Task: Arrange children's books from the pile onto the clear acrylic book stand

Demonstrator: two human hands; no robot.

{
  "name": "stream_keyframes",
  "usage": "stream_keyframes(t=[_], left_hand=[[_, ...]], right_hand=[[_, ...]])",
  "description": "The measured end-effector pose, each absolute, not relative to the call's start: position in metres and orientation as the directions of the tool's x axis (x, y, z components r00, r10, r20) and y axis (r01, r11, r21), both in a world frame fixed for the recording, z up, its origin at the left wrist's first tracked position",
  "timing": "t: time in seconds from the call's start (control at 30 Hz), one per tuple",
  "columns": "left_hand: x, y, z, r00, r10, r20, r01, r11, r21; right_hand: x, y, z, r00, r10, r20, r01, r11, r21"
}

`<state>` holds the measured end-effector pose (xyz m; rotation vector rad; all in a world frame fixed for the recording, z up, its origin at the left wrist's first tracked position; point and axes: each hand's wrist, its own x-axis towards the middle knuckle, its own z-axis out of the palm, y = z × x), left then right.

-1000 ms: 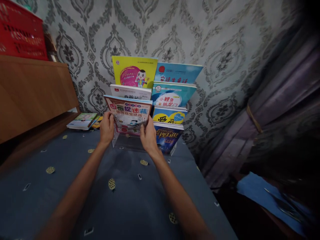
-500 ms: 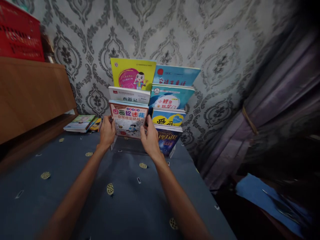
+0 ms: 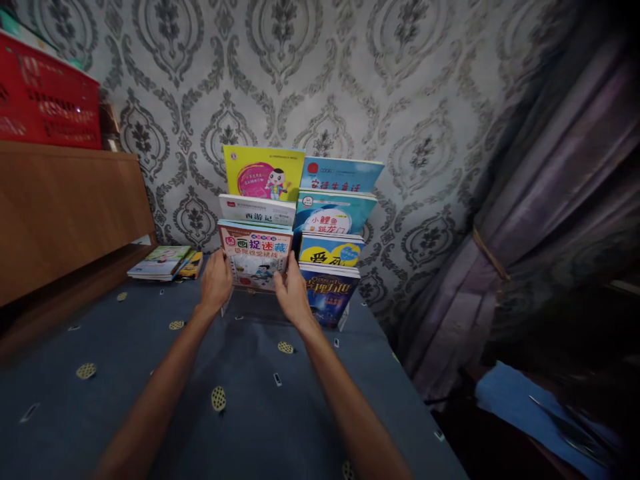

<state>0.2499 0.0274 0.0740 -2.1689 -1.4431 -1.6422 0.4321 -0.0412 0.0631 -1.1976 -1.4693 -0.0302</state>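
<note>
A picture book (image 3: 255,259) with colourful lettering stands upright at the front left of a tiered clear rack (image 3: 344,319). My left hand (image 3: 217,280) grips its left edge, and my right hand (image 3: 293,291) grips the right edge with the thumb on the cover. Behind it rise a white book (image 3: 257,211) and a yellow book (image 3: 265,175). The right column holds a dark blue book (image 3: 329,293), a yellow-and-blue book (image 3: 330,251), a teal book (image 3: 336,213) and a blue book (image 3: 345,175), one behind another. Fingers behind the held book are hidden.
A stack of books (image 3: 160,262) lies flat at the left, by a wooden cabinet (image 3: 70,213) carrying a red basket (image 3: 55,100). The blue patterned cloth (image 3: 250,427) covers the surface. A tied curtain (image 3: 465,293) and a blue cloth (image 3: 530,400) are at the right.
The view has tilted up, so the scene sits lower in the picture. Both hands still hold the picture book's sides, and it has hardly moved relative to the rack.
</note>
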Motion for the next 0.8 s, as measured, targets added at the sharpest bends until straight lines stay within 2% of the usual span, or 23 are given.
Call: stream_keyframes(t=[0.23, 0.4, 0.8], left_hand=[[0.256, 0.035, 0.080, 0.007, 0.657, 0.754, 0.785, -0.471, 0.403], [0.256, 0.038, 0.083, 0.023, 0.663, 0.748, 0.782, -0.478, 0.399], [0.258, 0.039, 0.079, -0.009, 0.662, 0.749, 0.763, -0.480, 0.433]], right_hand=[[0.426, -0.020, 0.058, 0.286, 0.638, 0.715, 0.616, 0.449, -0.647], [0.427, -0.007, 0.061, 0.333, 0.638, 0.694, 0.595, 0.428, -0.680], [0.422, -0.005, 0.065, 0.357, 0.583, 0.730, 0.624, 0.432, -0.650]])
